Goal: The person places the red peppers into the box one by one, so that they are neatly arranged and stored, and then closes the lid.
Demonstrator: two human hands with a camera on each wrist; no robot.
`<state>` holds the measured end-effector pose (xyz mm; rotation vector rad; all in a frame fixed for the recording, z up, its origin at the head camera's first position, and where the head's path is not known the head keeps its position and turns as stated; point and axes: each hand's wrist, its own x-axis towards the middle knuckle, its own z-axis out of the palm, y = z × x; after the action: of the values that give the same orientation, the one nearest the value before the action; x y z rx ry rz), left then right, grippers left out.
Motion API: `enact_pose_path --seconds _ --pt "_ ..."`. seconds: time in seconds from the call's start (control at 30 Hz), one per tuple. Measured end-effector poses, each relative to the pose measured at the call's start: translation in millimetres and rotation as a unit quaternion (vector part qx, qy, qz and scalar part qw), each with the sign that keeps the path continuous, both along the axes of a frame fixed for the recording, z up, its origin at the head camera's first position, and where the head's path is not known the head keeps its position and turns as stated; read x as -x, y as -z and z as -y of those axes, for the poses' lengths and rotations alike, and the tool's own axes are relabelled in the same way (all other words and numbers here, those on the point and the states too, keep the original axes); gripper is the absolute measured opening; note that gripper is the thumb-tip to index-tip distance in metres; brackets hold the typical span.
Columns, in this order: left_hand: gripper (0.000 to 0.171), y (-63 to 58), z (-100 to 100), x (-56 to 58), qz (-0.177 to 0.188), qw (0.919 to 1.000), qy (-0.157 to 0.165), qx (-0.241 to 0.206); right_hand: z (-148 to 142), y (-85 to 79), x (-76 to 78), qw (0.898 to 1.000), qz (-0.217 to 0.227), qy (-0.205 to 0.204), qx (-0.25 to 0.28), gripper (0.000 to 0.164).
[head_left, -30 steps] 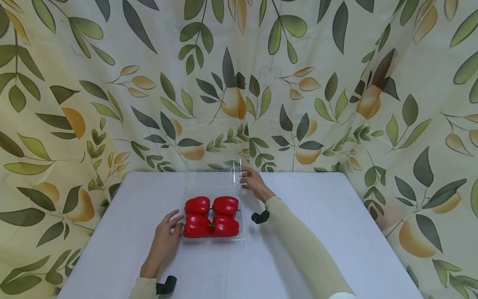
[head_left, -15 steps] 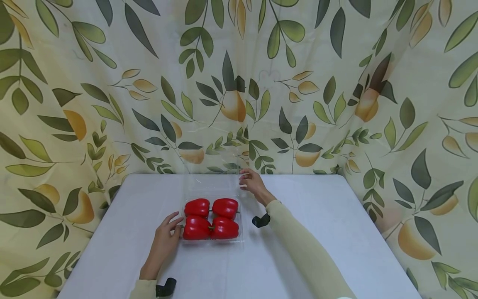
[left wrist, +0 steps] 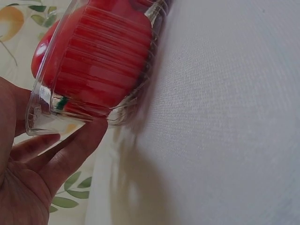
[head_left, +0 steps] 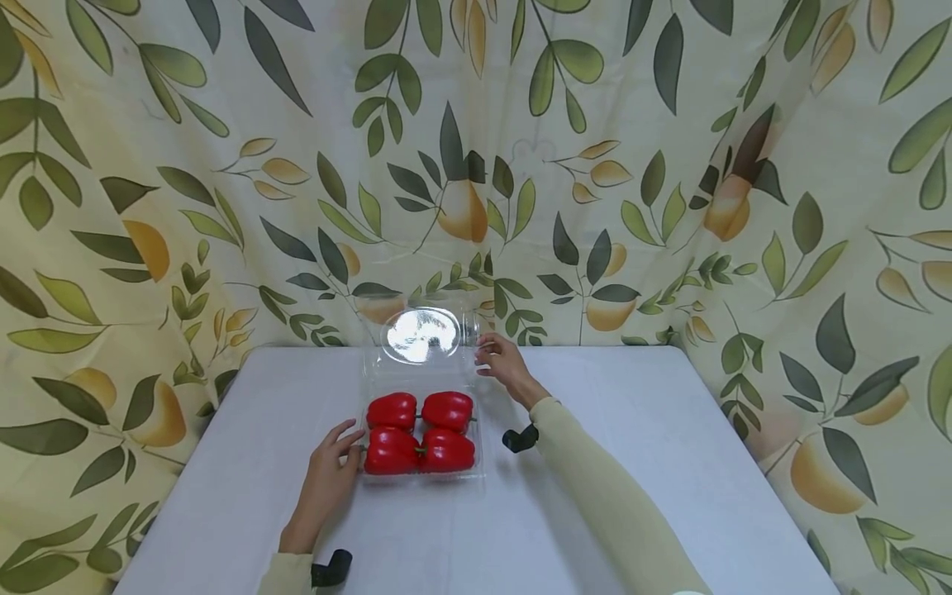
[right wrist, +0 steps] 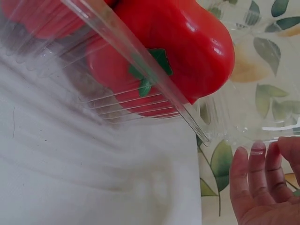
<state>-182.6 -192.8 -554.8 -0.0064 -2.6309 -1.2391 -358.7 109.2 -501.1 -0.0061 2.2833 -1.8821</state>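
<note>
Several red bell peppers (head_left: 448, 452) sit in two rows in a clear plastic clamshell container (head_left: 479, 478). Its hinged lid (head_left: 362, 351) stands raised at the far side, a bright glare across it. My right hand (head_left: 506, 368) pinches the lid's right edge with thumb and fingertips; the right wrist view shows these fingertips (right wrist: 258, 147) at the thin clear edge. My left hand (head_left: 330, 469) rests against the container's left side, fingers extended. In the left wrist view, one finger (left wrist: 93, 136) touches the ribbed wall below the rim corner.
A white cloth-covered table (head_left: 595, 463) holds the container near its middle. Behind and at both sides hangs a leaf-and-fruit patterned curtain (head_left: 535, 190). Black straps or mounts (head_left: 519, 438) show at both wrists.
The raised lid's tilt shifts slightly and a bright oval glare now shows on it. Both hands and the peppers stay almost in place; the head view dips slightly.
</note>
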Motion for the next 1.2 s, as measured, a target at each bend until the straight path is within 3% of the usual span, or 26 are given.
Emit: enact_pose_path --seconds 0.37,0.67,0.93,1.2 --pt "0.032 -2.2 0 1.9 0.006 0.9999 0.002 -0.010 0 -3.1 -1.8 1.000 -0.007 -0.005 0.010 0.017" --pt "0.032 -1.7 1 2.1 0.018 0.9998 -0.003 -0.008 1 -5.5 -7.8 1.000 -0.018 -0.010 -0.002 0.031" --pt "0.033 -3.3 0 1.4 0.027 0.9996 -0.003 -0.009 -1 -4.9 -11.5 1.000 -0.026 -0.011 -0.001 0.028" --pt "0.033 -2.8 1 2.3 0.030 0.9994 -0.002 -0.019 -4 -3.1 -17.1 0.999 -0.036 -0.005 0.002 0.017"
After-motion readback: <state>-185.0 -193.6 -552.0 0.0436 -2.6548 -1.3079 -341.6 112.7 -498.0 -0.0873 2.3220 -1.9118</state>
